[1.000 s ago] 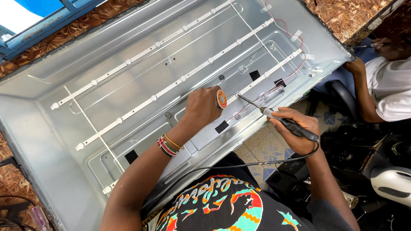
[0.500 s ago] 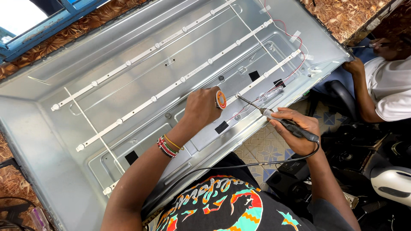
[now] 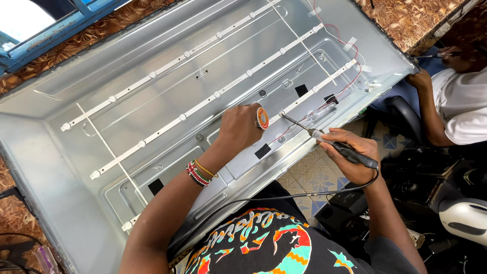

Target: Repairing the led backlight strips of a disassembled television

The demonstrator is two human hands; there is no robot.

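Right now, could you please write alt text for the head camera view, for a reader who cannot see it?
A person's right hand holds a soldering iron, its tip at an LED strip inside a large open metal display panel, while the left hand holds a small solder spool beside it. Another person's hand rests at the panel's far corner.

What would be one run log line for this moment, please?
left hand: holds round orange solder spool | right hand: holds black-handled soldering iron, tip on white LED strip

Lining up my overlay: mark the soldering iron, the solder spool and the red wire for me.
soldering iron [image 3: 350, 153], head view, on its black handle.
solder spool [image 3: 262, 117], head view, on its orange face.
red wire [image 3: 353, 46], head view, on its bend near the panel's corner.
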